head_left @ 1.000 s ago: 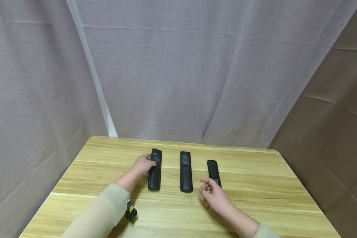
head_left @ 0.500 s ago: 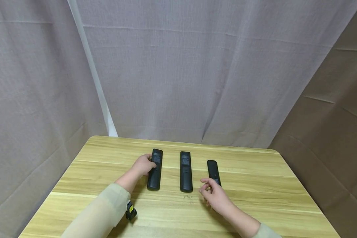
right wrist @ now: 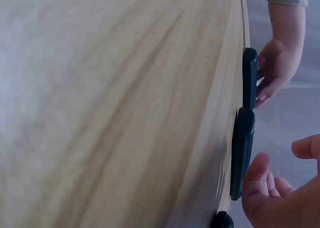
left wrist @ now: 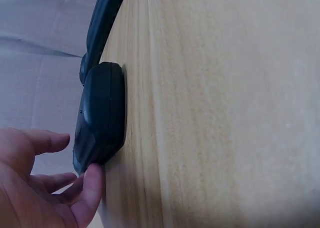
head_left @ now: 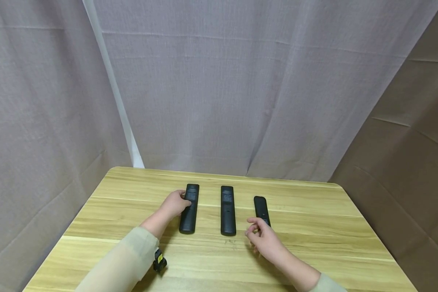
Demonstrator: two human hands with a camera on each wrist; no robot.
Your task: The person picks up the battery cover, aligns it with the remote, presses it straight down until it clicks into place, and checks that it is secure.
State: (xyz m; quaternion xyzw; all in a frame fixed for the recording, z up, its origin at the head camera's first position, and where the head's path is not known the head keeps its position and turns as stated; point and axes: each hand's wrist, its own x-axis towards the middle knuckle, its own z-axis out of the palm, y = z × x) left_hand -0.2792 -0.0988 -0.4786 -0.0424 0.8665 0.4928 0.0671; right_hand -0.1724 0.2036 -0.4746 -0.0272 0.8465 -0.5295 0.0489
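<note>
Three black remote controls lie back side up in a row. My left hand (head_left: pixel 174 203) is at the left edge of the left remote control (head_left: pixel 190 215). In the left wrist view its fingertips (left wrist: pixel 92 180) touch the remote's side, while the thumb stands out over the back with a small gap. My right hand (head_left: pixel 268 243), fingers loosely bent, holds nothing and hovers at the near end of the short right remote control (head_left: pixel 261 209), hiding part of it. Between the hands lies the middle remote control (head_left: pixel 228 211).
The remotes lie on a wood-grain table (head_left: pixel 204 263) with rounded back corners. Grey curtains (head_left: pixel 204 101) hang behind it and at the left, with a brown cloth (head_left: pixel 398 194) at the right. A small black camera (head_left: pixel 159 261) sits by my left cuff.
The left remote control has settled from a slight tilt to lying flat, its near end shifting a little left. My left hand stays beside it. The right hand has barely moved.
</note>
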